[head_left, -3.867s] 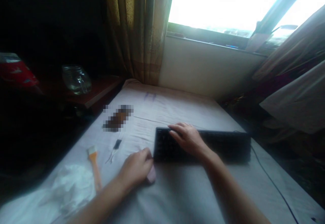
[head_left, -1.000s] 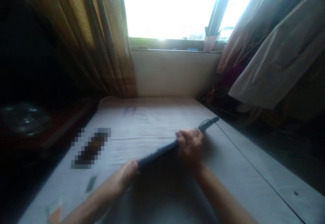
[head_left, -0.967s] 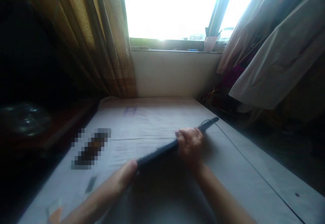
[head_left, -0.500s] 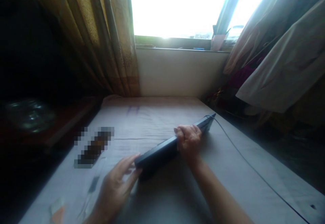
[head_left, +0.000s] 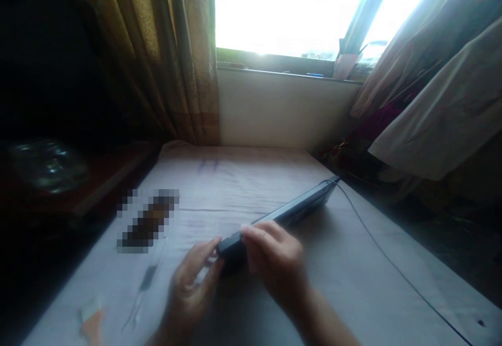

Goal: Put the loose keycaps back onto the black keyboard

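1. Nearest, by the left edge of the cloth-covered surface (head_left: 353, 283), lay an orange-handled brush (head_left: 92, 322) with pale bristles, its handle cut off by the bottom of the view.
2. The left hand (head_left: 190, 288) was partly open, thumb and fingers parted around the near end of the black keyboard (head_left: 298, 205), which it had hold of.
3. The right hand (head_left: 280, 260) had its fingers bent close together on the keyboard's upper edge, near that same end. Something pinkish showed beneath them, too blurred to name; whether they clasped it or the keyboard could not be told.
4. The keyboard was tipped up on a long side, slanting from the middle of the surface to its right edge.
5. A thin dark cable (head_left: 386, 257) ran from the keyboard's far end down along the right edge.
6. Left of the left hand lay a small dark piece (head_left: 148, 277) with pale strands, and beyond it a pixelated brownish thing (head_left: 151, 223) near the left edge.
7. Past the left edge, a clear glass jar (head_left: 50, 165) stood in shadow.
8. Beyond the far edge were a pale wall (head_left: 278, 108), a gold curtain (head_left: 157, 48) and a bright window (head_left: 286, 11); hanging cloth (head_left: 439, 126) was at the right.
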A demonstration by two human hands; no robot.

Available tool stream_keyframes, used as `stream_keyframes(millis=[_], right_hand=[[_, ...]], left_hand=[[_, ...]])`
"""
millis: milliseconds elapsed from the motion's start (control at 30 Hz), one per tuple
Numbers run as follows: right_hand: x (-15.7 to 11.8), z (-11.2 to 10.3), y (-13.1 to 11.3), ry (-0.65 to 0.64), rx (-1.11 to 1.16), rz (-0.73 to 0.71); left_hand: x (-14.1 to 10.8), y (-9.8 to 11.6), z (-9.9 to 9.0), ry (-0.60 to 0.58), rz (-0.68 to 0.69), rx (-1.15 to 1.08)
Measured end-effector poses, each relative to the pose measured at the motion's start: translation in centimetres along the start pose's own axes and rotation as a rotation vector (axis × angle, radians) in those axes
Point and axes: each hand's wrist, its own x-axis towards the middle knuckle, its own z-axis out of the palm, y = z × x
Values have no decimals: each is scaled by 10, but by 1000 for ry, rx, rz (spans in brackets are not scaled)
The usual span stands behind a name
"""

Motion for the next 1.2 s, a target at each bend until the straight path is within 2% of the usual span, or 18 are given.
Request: stream_keyframes(millis=[267, 533, 833, 1067, 1200], right_hand=[[-1, -2, -16, -152, -79, -19], [-6, 9, -35, -170, -128, -87], [1, -2, -17, -120, -228, -112], [0, 6, -33, -145, -205, -118], [3, 0, -24, -144, -219, -100]], left_hand=[[-1, 1, 2, -12, 34, -8], [-4, 1, -1, -70, -7, -44], [-1, 4, -1, -41, 57, -26], [0, 3, -2, -45, 76, -20], [2, 2, -3, -43, 129, 22]])
